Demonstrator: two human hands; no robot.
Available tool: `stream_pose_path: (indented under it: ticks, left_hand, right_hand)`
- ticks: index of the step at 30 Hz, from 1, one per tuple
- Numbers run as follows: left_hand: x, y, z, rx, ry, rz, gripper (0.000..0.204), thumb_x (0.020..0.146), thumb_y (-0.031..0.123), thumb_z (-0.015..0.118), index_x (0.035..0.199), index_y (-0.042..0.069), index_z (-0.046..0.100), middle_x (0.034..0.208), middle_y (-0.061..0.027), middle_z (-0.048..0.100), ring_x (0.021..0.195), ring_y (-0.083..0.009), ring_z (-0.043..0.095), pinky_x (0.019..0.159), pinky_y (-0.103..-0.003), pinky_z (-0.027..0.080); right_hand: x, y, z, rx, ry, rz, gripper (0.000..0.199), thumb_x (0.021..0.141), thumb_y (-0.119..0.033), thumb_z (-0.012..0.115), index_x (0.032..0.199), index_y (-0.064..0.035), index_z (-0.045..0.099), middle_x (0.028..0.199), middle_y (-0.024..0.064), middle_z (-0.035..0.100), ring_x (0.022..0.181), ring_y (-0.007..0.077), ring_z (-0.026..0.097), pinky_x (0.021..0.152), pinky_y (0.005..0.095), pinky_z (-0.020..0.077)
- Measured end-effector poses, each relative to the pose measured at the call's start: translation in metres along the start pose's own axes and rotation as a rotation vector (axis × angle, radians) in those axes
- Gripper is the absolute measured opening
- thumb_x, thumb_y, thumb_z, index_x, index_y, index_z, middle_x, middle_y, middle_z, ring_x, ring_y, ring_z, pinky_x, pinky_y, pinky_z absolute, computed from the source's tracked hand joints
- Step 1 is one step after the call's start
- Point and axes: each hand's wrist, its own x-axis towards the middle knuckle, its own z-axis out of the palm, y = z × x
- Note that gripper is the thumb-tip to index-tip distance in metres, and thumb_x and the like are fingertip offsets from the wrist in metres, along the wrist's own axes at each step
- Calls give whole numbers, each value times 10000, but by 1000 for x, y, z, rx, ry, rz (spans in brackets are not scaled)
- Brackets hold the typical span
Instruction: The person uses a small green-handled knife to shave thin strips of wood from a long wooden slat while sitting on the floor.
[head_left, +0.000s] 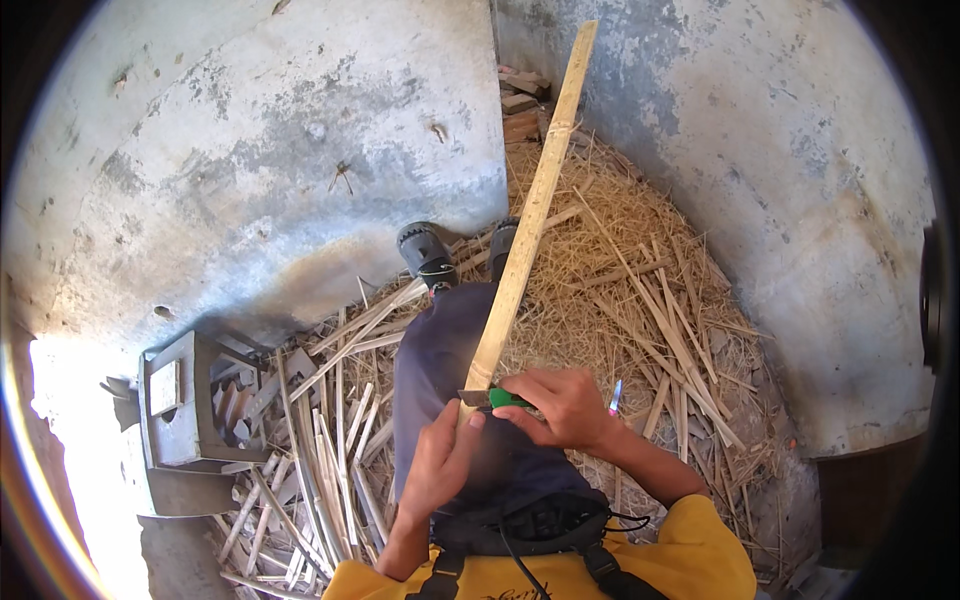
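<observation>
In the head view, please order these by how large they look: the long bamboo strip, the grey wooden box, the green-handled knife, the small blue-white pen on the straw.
1. Bamboo strip, longest by far.
2. Grey wooden box; it covers more area, so first place is debatable.
3. Green-handled knife, partly hidden by the right hand.
4. Pen, smallest.

Bamboo strip (527, 215) pale yellow, running toward 12 o'clock. Knife (497, 398) at centre: green handle, grey blade. Sleeve (700, 545) at 5 o'clock mustard yellow. Trousers (440, 350) dark navy. Straw (640, 250) at 2 o'clock golden. Walls (300, 150) mottled grey-white.
</observation>
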Motion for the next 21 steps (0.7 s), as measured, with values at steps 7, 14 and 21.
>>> stream_pose_path:
  ticks: [7, 14, 21]
  left_hand:
    - [-2, -8, 8, 173, 72, 130, 205, 1109, 151, 619, 1029, -35, 591, 758, -234, 634, 652, -425, 602, 603, -491, 428]
    - [0, 5, 6, 208, 35, 63, 203, 1121, 187, 587, 1081, -13, 595, 835, -269, 633, 804, -530, 591, 698, -581, 423]
    - [4, 8, 5, 189, 16, 39, 204, 1125, 188, 574, 1046, 0, 558, 792, -250, 591, 753, -547, 547, 679, -589, 400]
  right_hand:
    - [-3, 3, 6, -9, 44, -19, 283, 977, -351, 801, 1039, -79, 755, 806, 58, 716, 641, 269, 708, 560, 378, 540]
    - [-3, 6, 7, -103, 94, -43, 302, 977, -398, 792, 1018, -100, 762, 737, 40, 661, 596, 247, 671, 527, 370, 509]
    - [2, 5, 4, -173, 144, -66, 288, 978, -391, 790, 1010, -105, 769, 687, 31, 601, 554, 241, 620, 503, 366, 475]
